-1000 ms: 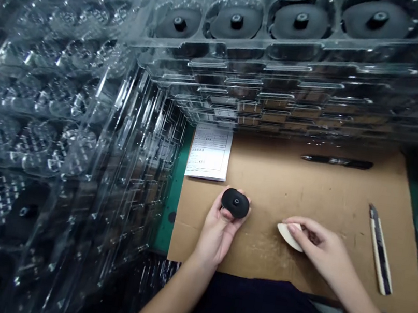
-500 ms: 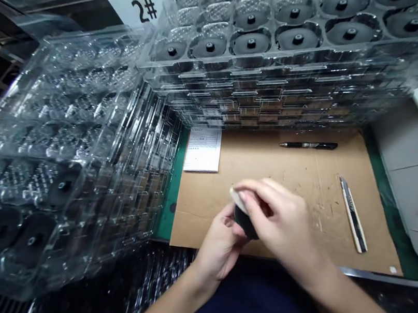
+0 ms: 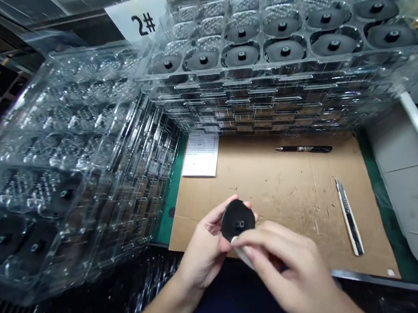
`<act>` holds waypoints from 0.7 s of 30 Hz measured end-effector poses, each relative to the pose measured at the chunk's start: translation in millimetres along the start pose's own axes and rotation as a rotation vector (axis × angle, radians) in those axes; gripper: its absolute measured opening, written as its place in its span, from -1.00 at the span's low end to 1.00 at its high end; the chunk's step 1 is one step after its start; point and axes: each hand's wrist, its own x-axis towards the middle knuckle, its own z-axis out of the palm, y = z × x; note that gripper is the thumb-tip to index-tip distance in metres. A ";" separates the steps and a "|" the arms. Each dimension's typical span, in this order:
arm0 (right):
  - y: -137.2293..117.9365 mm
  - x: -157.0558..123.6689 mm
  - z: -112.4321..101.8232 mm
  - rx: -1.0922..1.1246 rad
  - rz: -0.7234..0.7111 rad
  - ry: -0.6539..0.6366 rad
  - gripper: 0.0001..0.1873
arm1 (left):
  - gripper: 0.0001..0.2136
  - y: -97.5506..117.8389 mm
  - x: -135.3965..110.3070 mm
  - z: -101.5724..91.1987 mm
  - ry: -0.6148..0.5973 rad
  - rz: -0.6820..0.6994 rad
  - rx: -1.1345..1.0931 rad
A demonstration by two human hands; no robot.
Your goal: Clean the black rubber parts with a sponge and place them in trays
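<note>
Left hand: raised above the near edge of the cardboard sheet, palm turned up and toward the disc.

Left fingers: curled and clamped on the rim of the disc from behind; the thumb is hidden.

Black disc: held tilted in the left hand, just above the near edge of the cardboard sheet, with its face turned up and toward the right hand.

Central stud: small, standing at the middle of the disc's face.

Right hand: brought across from the right, partly covering the lower edge of the disc.

Right fingers: held together and closed on the pad.

Pale wedge-shaped pad: pinched under the right fingers, its tip at the lower edge of the disc. Contact is probable, but the view is poor here and the fingers hide much of it.

Handling: the disc is borne by its rim, so the face is left open; a light, steady hold is judged best for so small a part.

Cardboard sheet: scored and scuffed, laid over a green mat.

On the sheet: a black pen, a utility knife, a printed paper slip.

Stacked clear plastic trays: filled with further black discs, beside a card marked "2#".
</note>
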 end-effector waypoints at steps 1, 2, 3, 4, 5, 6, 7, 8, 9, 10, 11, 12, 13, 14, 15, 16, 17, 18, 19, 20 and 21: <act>-0.4 1.5 -1.4 -0.025 0.026 0.006 -0.81 | -0.38 -0.5 0.5 0.1 -0.011 0.005 -0.001; -0.4 3.4 -2.2 -0.072 0.020 0.070 -0.81 | -0.39 -1.2 1.3 0.7 -0.022 0.010 0.003; 0.2 5.0 -2.4 -0.121 -0.020 0.152 -0.80 | -0.42 -1.8 2.2 1.5 -0.024 0.010 0.010; 1.2 5.6 -2.3 -0.153 -0.072 0.218 -0.77 | -0.46 -2.0 3.0 2.5 -0.025 0.001 0.020; 2.6 4.5 -2.3 -0.159 -0.126 0.243 -0.75 | -0.48 -1.6 3.7 3.2 -0.028 -0.015 0.023; 4.2 1.7 -2.8 -0.144 -0.163 0.214 -0.73 | -0.48 -0.8 4.1 3.4 -0.033 -0.032 0.019; 6.0 -2.7 -4.2 -0.115 -0.175 0.138 -0.72 | -0.47 0.2 4.2 3.3 -0.041 -0.049 0.011; 7.9 -7.8 -6.4 -0.090 -0.152 0.055 -0.73 | -0.44 1.2 4.1 2.8 -0.050 -0.063 0.001; 9.7 -12.8 -9.3 -0.088 -0.104 -0.002 -0.74 | -0.40 2.1 4.0 2.3 -0.058 -0.070 -0.008; 11.2 -16.8 -12.4 -0.120 -0.047 -0.017 -0.75 | -0.36 2.6 3.9 2.2 -0.065 -0.069 -0.013; 12.5 -18.9 -15.3 -0.179 0.007 0.003 -0.76 | -0.34 2.8 4.0 2.6 -0.065 -0.066 -0.014; 13.6 -18.8 -17.6 -0.252 0.042 0.047 -0.76 | -0.35 3.0 4.2 3.9 -0.059 -0.059 -0.012; 14.6 -16.4 -19.1 -0.330 0.037 0.105 -0.76 | -0.36 3.1 4.4 5.7 -0.048 -0.053 -0.015; 15.8 -12.0 -19.8 -0.398 -0.015 0.168 -0.74 | -0.38 3.5 4.5 8.0 -0.034 -0.057 -0.021; 17.2 -6.2 -20.0 -0.437 -0.107 0.212 -0.73 | -0.41 4.2 4.5 10.3 -0.023 -0.073 -0.029; 18.9 0.2 -19.9 -0.431 -0.215 0.227 -0.72 | -0.43 5.0 4.3 12.1 -0.019 -0.099 -0.037; 20.6 6.3 -19.7 -0.387 -0.306 0.210 -0.73 | -0.45 5.7 4.1 12.9 -0.020 -0.127 -0.040; 22.0 11.5 -19.5 -0.324 -0.349 0.168 -0.74 | -0.49 6.1 3.8 12.6 -0.028 -0.151 -0.037; 22.5 15.4 -19.2 -0.270 -0.333 0.120 -0.76 | -0.53 5.9 3.5 11.2 -0.037 -0.169 -0.030; 22.0 17.7 -18.6 -0.249 -0.275 0.085 -0.77 | -0.56 5.0 3.3 8.8 -0.041 -0.175 -0.020; 20.1 18.7 -17.7 -0.275 -0.204 0.076 -0.77 | -0.58 3.4 3.3 5.9 -0.038 -0.172 -0.009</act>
